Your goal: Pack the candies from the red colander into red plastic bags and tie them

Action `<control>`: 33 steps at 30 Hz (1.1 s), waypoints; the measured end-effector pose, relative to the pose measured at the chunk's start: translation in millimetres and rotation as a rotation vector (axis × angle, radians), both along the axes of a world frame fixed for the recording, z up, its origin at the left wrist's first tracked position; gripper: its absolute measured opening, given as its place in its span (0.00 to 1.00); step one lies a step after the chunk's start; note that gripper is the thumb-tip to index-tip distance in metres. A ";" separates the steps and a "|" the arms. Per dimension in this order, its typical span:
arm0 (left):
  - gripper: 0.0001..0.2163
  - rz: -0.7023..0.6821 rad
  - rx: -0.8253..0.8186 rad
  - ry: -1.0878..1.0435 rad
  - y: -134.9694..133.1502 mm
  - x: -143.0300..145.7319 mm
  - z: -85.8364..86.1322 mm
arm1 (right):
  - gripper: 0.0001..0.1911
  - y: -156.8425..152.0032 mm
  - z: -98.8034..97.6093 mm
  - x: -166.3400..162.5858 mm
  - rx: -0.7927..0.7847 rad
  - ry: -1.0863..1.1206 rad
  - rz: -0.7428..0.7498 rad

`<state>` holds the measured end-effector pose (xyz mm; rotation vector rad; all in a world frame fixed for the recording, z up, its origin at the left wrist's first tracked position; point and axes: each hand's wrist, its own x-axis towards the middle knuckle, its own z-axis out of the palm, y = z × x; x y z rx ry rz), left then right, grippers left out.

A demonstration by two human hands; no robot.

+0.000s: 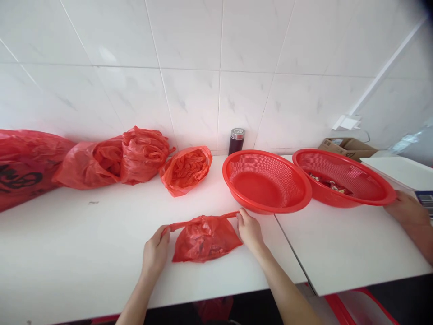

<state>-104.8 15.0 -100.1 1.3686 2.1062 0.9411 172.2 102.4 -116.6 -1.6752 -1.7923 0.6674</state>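
Observation:
A small red plastic bag (207,241) lies on the white table in front of me, with dim contents showing through its thin film. My left hand (156,248) is closed on one of its handles, at the left. The other handle is pinched by my right hand (249,229), and both are pulled out sideways across the bag's top. Just beyond my right hand sits a red perforated basin (267,183) with nothing in it.
Another red basin (365,189) holds small wrapped-looking pieces; a co-worker's hand (406,207) touches its rim. Several red bags (144,155) line the wall. A dark flask (236,141), a cardboard box (352,148) and a table seam (294,255) are also there.

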 end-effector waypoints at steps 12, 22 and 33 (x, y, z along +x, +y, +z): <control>0.18 -0.189 -0.074 0.157 2.1 5.2 46.1 | 0.22 3.1 -12.0 21.0 -0.201 0.683 0.119; 0.11 -0.676 -0.185 0.396 51.3 77.5 54.6 | 0.21 -3.5 -4.2 31.9 -0.231 0.829 0.240; 0.18 -0.345 -0.250 0.167 -15.5 -99.0 172.4 | 0.16 -5.9 -5.4 31.6 -0.292 0.661 0.279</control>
